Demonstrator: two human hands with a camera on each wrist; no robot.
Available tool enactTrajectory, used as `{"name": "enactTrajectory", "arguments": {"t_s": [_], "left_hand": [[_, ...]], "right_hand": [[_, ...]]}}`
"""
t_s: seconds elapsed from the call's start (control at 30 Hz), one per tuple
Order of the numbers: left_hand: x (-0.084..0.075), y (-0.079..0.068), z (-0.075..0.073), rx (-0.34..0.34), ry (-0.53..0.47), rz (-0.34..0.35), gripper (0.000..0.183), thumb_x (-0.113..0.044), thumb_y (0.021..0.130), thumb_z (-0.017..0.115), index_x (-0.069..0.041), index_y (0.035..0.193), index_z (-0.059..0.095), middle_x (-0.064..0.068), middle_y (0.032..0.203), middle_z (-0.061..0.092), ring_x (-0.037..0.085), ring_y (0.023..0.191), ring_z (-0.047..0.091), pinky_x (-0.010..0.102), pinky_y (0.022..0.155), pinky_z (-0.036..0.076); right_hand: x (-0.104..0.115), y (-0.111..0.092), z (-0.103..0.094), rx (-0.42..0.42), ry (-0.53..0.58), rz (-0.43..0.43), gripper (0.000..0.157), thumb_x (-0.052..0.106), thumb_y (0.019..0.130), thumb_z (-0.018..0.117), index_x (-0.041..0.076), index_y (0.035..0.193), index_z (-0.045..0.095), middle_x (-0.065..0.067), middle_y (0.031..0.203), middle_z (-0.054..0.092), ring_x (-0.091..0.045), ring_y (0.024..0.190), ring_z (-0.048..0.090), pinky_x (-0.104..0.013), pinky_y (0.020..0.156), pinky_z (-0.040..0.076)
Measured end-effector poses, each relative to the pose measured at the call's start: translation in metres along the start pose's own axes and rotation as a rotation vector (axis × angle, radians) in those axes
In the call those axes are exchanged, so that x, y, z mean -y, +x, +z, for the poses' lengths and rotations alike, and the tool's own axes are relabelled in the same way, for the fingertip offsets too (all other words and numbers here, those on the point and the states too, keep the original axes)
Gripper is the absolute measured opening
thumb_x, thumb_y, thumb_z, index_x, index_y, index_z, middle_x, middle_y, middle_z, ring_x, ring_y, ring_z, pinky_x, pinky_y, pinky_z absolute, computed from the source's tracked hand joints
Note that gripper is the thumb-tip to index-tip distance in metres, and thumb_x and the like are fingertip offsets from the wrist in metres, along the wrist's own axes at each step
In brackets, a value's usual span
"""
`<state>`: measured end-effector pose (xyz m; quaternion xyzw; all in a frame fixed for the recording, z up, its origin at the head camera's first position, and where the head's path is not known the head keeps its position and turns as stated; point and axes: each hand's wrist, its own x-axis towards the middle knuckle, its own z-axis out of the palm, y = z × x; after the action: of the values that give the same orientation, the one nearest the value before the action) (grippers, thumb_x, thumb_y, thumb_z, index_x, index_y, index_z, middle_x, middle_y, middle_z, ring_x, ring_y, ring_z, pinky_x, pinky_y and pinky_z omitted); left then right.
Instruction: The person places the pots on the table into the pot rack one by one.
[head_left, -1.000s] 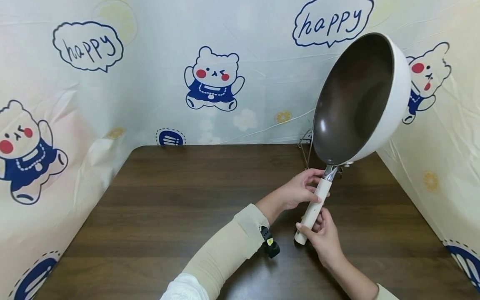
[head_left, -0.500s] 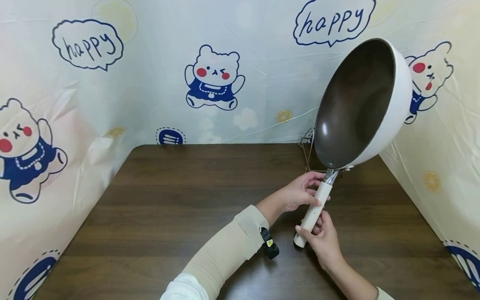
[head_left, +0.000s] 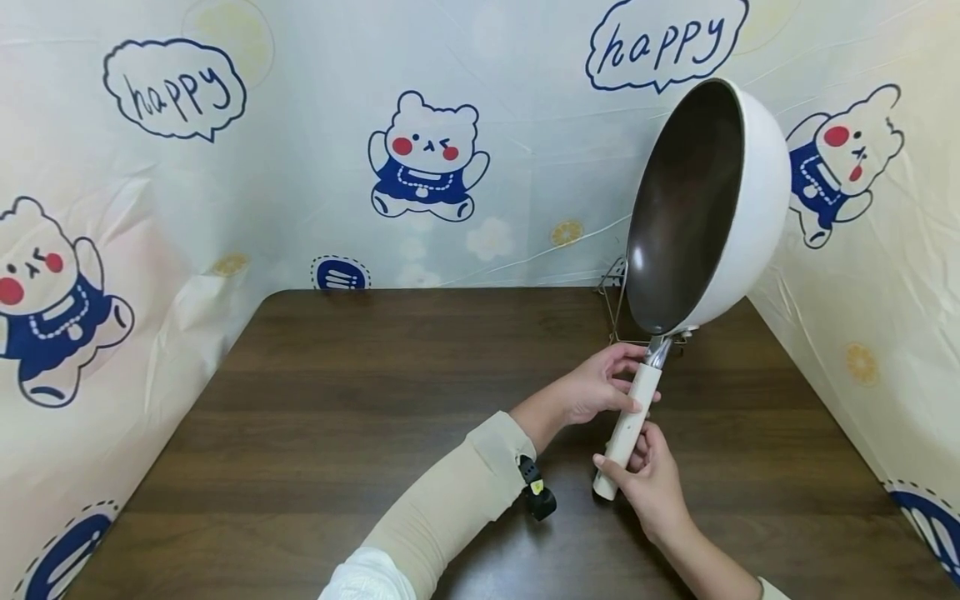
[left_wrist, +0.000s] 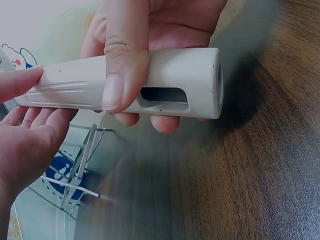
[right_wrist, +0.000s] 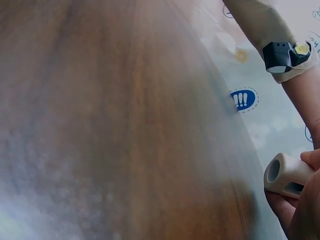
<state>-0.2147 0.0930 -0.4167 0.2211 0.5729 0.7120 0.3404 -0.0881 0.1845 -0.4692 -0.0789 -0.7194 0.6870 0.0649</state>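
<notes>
A deep frying pan, white outside and dark brown inside, is held up at the right of the head view, its bowl tilted with the opening toward the left. My left hand holds the upper part of its cream handle, close to the metal neck. Lower down, near the handle's end, my right hand grips it, the thumb laid across the front. In the left wrist view the handle's end shows a long hanging slot, with the right thumb beside it. The right wrist view catches only the handle's tip.
A thin metal wire rack stands at the table's back right, partly hidden behind the pan. The dark wooden table runs back to a printed cloth that hangs around it on the sides and rear.
The pan's bowl has swung left and turned, showing more of its white outside. Its handle sits slightly lower than a second ago. Both hands keep their grip.
</notes>
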Motion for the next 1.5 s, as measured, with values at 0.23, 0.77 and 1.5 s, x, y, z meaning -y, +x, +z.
{"name": "enactTrajectory", "arguments": {"t_s": [0.23, 0.77, 1.5], "left_hand": [[0.001, -0.002, 0.001, 0.015, -0.032, 0.001, 0.074, 0.033, 0.075, 0.056, -0.005, 0.136, 0.041, 0.005, 0.111, 0.056, 0.042, 0.111, 0.061, 0.034, 0.081, 0.052], [0.007, -0.006, -0.001, 0.034, -0.066, -0.017, 0.068, 0.032, 0.075, 0.056, -0.008, 0.128, 0.041, 0.006, 0.11, 0.057, 0.039, 0.108, 0.063, 0.036, 0.077, 0.054], [0.013, -0.008, -0.001, 0.051, -0.087, -0.035, 0.067, 0.032, 0.075, 0.055, -0.012, 0.123, 0.04, 0.005, 0.108, 0.057, 0.039, 0.107, 0.064, 0.043, 0.081, 0.055]], "right_hand": [[0.0, -0.004, -0.002, -0.006, -0.015, 0.003, 0.064, -0.015, 0.076, 0.072, -0.005, 0.13, 0.038, -0.027, 0.116, 0.057, -0.022, 0.095, 0.065, -0.026, 0.076, 0.054], [0.0, -0.013, -0.006, -0.006, -0.103, 0.013, 0.063, -0.012, 0.076, 0.075, -0.004, 0.128, 0.041, -0.026, 0.123, 0.057, -0.027, 0.104, 0.061, -0.023, 0.077, 0.052], [0.0, -0.02, -0.009, 0.001, -0.13, 0.048, 0.062, -0.009, 0.076, 0.076, -0.002, 0.127, 0.042, -0.025, 0.122, 0.058, -0.032, 0.107, 0.061, -0.026, 0.076, 0.053]]}}
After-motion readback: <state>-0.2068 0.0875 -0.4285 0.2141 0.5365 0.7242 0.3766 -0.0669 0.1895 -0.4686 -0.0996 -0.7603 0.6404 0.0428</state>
